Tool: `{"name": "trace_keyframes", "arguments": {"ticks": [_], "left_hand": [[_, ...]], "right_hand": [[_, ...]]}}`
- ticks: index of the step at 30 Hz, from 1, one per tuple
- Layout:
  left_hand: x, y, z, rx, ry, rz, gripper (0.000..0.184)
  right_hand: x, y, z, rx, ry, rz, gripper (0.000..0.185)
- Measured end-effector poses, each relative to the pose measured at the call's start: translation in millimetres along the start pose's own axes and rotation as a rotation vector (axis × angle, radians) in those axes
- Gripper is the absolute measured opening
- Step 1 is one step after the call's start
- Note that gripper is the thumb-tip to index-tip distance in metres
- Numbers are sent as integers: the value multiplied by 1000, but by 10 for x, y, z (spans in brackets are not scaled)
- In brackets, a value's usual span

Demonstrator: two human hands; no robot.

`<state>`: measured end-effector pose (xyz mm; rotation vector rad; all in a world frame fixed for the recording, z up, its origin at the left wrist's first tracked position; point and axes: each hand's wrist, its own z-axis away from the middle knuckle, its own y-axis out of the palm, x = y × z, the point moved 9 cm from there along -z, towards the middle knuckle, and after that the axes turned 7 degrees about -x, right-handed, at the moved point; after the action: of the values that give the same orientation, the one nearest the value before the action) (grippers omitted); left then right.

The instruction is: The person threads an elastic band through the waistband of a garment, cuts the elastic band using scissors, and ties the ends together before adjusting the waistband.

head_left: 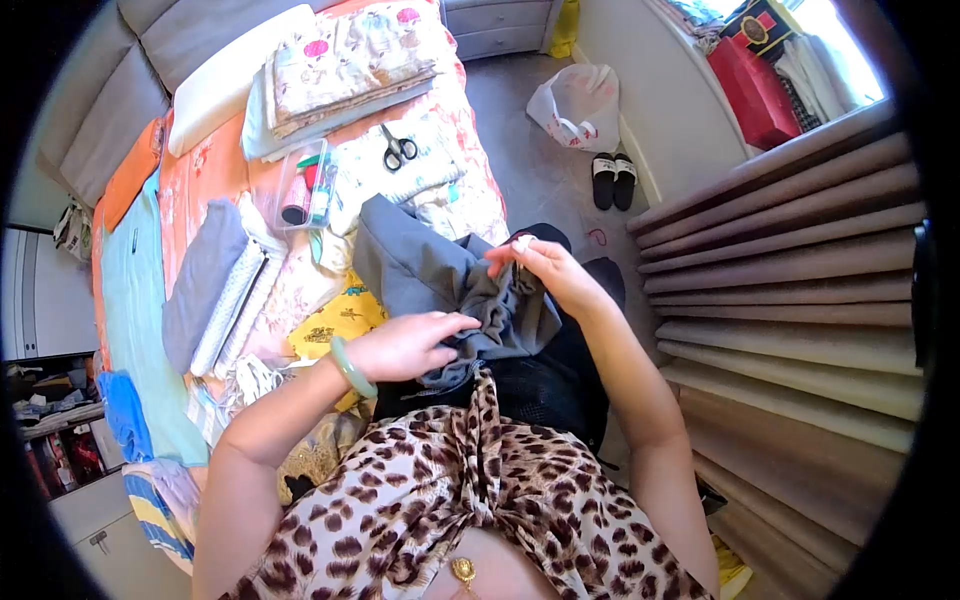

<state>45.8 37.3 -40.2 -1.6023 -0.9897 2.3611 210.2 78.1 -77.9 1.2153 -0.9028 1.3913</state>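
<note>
A grey garment [410, 255] with a gathered, bunched part lies across my lap. My left hand [405, 347], a green bangle at its wrist, rests at the near left side of the bunched cloth. Its index finger reaches onto the gathers, and the thumb stands apart from it. Above the right side of the cloth, my right hand [550, 268] has thumb and fingertips pinched together; what they hold is too small to make out. Beyond the garment lie black-handled scissors [400, 152] on folded white cloth [430, 170]. A clear plastic box [275, 200] holds thread spools [297, 198].
The bed carries folded bedding [345, 70], a grey folded cloth [208, 275] and a yellow printed cloth [345, 318]. On the floor at right are a white plastic bag [575, 105] and black slippers [613, 182]. Curtains [790, 270] hang close on the right.
</note>
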Motion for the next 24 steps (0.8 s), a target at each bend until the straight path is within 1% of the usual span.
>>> {"name": "trace_keyframes", "arguments": {"ticks": [1, 2, 4, 5, 7, 8, 9, 10, 12, 16, 17, 20, 21, 24], "left_hand": [[-45, -149, -46, -13, -67, 33, 36], [-134, -377, -123, -156, 46, 80, 26], [-58, -818, -256, -445, -63, 170, 21], [-14, -830, -356, -417, -123, 280, 20], [66, -735, -582, -352, -236, 499, 18], [44, -646, -742, -379, -37, 487, 17], [71, -544, -858, -367, -43, 524, 18], [89, -452, -960, -355, -52, 562, 18], [153, -345, -1087, -426, -53, 477, 17], [152, -237, -1203, -559, 20, 324, 15], [166, -225, -1228, -553, 20, 317, 12], [318, -170, -1308, -535, 83, 541, 10], [379, -161, -1285, -521, -8, 597, 13], [423, -202, -1240, -545, -33, 650, 13]], "right_hand": [[-9, 42, 48, 31, 18, -122, 40], [13, 39, 87, 41, -7, -179, 40], [100, 0, 121, -20, 4, -197, 41], [214, 5, 125, -36, -90, -160, 43], [241, 46, 126, -87, -101, -173, 42], [220, 51, 126, -134, -102, -174, 42], [242, 84, 113, -94, -144, -185, 42], [189, 46, 101, -131, -134, -230, 42], [61, -29, 109, -204, -112, -320, 43], [0, -75, 191, -275, -76, -269, 45], [14, -90, 198, -281, -97, -240, 45], [-35, -199, 265, -258, -50, -264, 43], [-144, -310, 334, -388, 66, -236, 41], [-28, -363, 393, -410, 22, -189, 36]]}}
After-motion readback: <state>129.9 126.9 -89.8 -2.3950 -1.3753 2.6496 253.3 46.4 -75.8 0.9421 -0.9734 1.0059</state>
